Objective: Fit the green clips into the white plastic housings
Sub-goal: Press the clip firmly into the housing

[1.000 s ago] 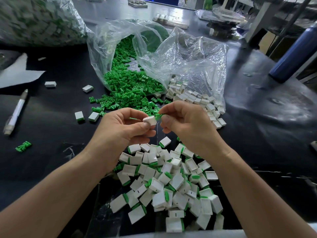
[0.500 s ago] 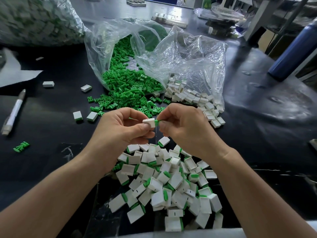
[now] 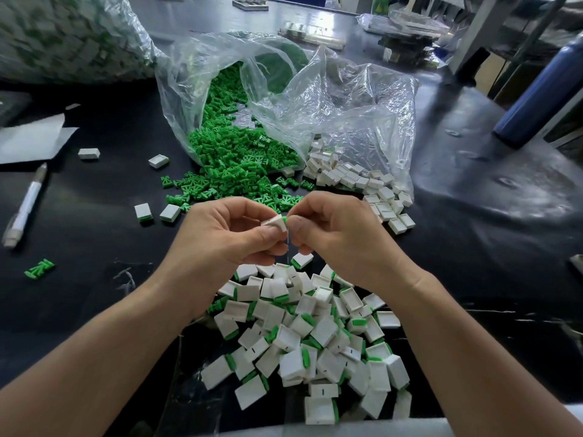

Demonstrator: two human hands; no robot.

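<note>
A black, glossy table (image 3: 473, 247) fills the view, its sheen catching pale light toward 2 o'clock. At the centre, the left hand (image 3: 220, 241) pinches a white housing (image 3: 275, 223) between thumb and forefinger, the other fingers curled beneath. The right hand (image 3: 340, 238) pinches a green clip (image 3: 285, 219) that sits at the housing's right end, with only its green tip showing.

At 6 o'clock, under the wrists, lies a pile of fitted housings (image 3: 315, 335), each white with a green edge. At 12 o'clock a clear bag (image 3: 176, 99) lies on its side and spills loose green clips (image 3: 233, 152) onto the table. A second clear bag (image 3: 356, 115) at 1 o'clock holds empty housings (image 3: 353, 178), some of them out on the surface.

At 10 o'clock a large full bag (image 3: 63, 36) bulges, its contents blurred. At 9 o'clock lie a white sheet (image 3: 28, 140), a pen (image 3: 25, 206), one stray clip (image 3: 39, 268) and several scattered housings (image 3: 89, 153). A dark blue bottle (image 3: 542, 89) stands at 2 o'clock. Beyond the far edge, trays and wrapped stacks (image 3: 407, 29) crowd a workshop bench.

Many housings carry a short black dash on one face. A yellow and green sign (image 3: 380, 3) at the far edge is too blurred to read.
</note>
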